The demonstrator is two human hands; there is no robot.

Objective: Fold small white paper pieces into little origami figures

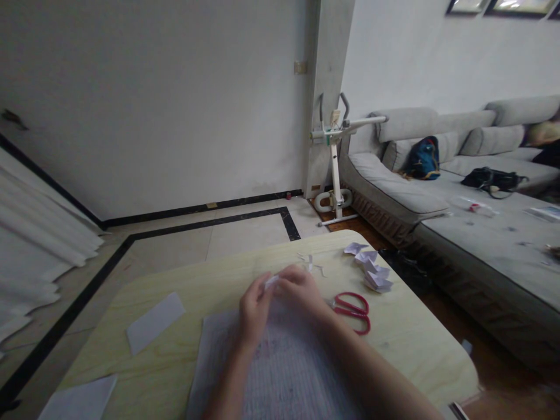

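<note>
A small white paper piece (270, 282) is pinched by the fingers of the left hand (254, 306) and right hand (303, 287) over the counter (420, 344); it could be creased askew by uneven pressure, or the red-handled scissors (349, 312) nudged by the right forearm (359, 361).

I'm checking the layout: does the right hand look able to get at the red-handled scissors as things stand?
Probably yes: the red-handled scissors lie beside the right wrist, handle loops uncovered. The right hand seems busy with a small paper piece, so would likely need freeing first.
</note>
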